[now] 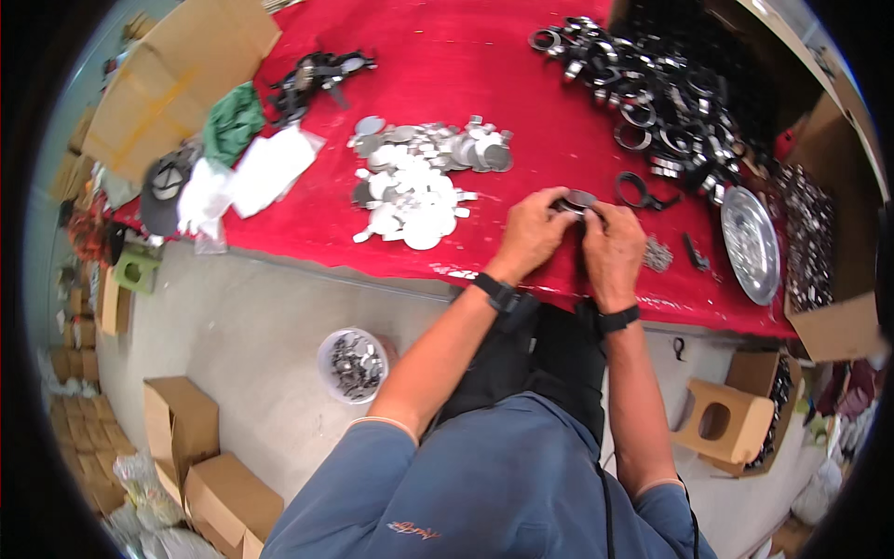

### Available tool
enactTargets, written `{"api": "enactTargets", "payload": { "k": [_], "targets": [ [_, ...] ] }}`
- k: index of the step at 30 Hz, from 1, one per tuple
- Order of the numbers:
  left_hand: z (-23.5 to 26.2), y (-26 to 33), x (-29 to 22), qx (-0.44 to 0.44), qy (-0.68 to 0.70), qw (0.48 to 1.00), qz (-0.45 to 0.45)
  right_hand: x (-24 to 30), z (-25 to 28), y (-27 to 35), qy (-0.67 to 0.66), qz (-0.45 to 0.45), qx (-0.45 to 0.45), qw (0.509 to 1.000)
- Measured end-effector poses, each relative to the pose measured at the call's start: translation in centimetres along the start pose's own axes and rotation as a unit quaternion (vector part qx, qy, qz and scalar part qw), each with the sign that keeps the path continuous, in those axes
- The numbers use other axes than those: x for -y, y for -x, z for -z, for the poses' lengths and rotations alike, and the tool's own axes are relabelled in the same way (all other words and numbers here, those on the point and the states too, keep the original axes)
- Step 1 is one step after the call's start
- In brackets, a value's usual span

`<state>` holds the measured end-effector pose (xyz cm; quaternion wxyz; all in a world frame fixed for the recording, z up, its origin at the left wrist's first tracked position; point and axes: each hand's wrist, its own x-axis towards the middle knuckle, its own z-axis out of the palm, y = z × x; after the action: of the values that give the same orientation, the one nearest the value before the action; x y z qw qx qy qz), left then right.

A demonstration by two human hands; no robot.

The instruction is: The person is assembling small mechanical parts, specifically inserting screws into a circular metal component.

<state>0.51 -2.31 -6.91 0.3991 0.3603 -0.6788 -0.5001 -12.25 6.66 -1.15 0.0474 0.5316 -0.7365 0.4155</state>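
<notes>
Over the near edge of the red-covered table (549,121), my left hand (533,231) and my right hand (615,244) pinch a small round piece (579,198) between them. It is dark and shiny, with a metal rim; its exact kind is too small to make out. Left of my hands lies a heap of flat silver discs with tabs (414,191). A black ring with a short handle (633,190) rests just beyond my right hand. Beside that hand are a little pile of small metal parts (657,254) and a short black piece (694,252).
Black and silver rings (643,102) are heaped at the far right. A shiny round dish (751,244) stands near an open carton (843,233) at right. White bags (275,168) and a green cloth (233,124) lie left. Below are a bucket of metal pieces (354,365) and cardboard boxes (228,503).
</notes>
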Motion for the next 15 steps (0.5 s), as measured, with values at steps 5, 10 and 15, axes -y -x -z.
{"api": "enactTargets", "payload": {
  "k": [5,10,15],
  "targets": [
    [-0.4,0.9,-0.5,-0.047,0.066,0.996,-0.021,0.8,0.3,-0.3,0.038,0.011,0.010,0.999],
    [-0.4,1.2,-0.6,-0.043,0.051,0.997,-0.038,0.9,0.3,0.1,0.024,0.024,0.004,0.999],
    [0.0,1.5,-1.0,-0.042,0.044,0.996,-0.067,0.9,0.7,0.4,0.038,0.020,0.022,0.999]
  ]
}}
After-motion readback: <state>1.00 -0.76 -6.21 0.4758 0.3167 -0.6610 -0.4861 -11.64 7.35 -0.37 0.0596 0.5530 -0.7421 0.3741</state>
